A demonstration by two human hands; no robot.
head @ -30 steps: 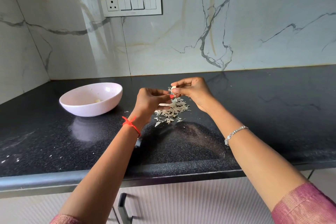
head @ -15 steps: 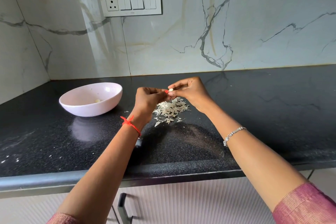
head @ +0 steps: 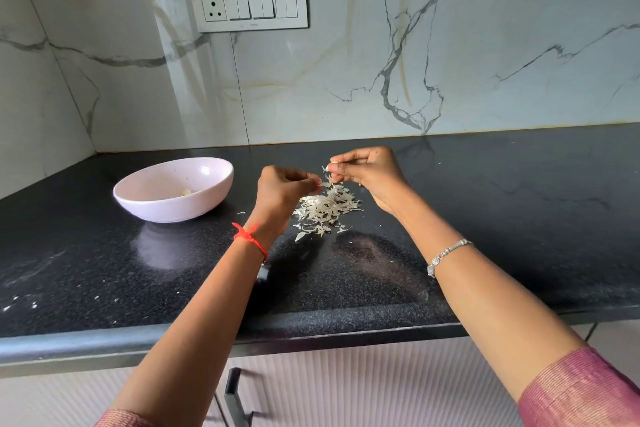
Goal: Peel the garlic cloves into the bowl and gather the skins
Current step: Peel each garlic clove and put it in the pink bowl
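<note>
Head: clove (head: 326, 168) in right hand (head: 367, 177)

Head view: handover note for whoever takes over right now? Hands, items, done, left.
Right hand pinches a partly peeled garlic clove above the skin pile. Left hand pinches a skin strip at the clove.
Pink bowl stands left of both hands on the black countertop, one peeled clove inside.
Done: skins mostly heaped, a few stray flakes.
Left: finish this clove, drop it in the bowl, gather the strays.
</note>
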